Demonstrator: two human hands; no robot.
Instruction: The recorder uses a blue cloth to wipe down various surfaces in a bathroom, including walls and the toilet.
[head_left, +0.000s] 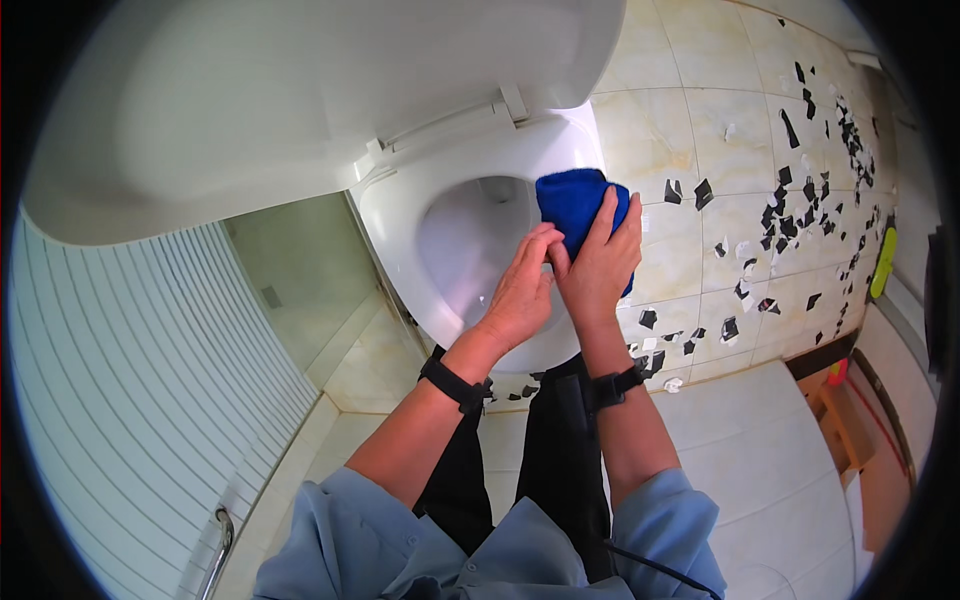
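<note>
A folded blue cloth (574, 199) is above the right side of the white toilet bowl rim (394, 247). My right hand (604, 259) grips the cloth, its fingers spread over the right edge. Close beside it, my left hand (521, 285) has its fingertips bent in by the right thumb and the cloth's lower left edge. Whether those fingertips pinch any fabric cannot be made out. Behind the bowl the large white toilet lid (247, 97) stands raised on its hinges. Part of the bowl's front and right side is hidden by my hands and forearms.
Torn black and white scraps (787, 225) litter the tiled floor (652, 142) on the right. A ribbed glass panel (150, 352) with a metal handle (221, 551) stands at left. An open cabinet (840, 420) is at lower right, near a yellow-green object (883, 262).
</note>
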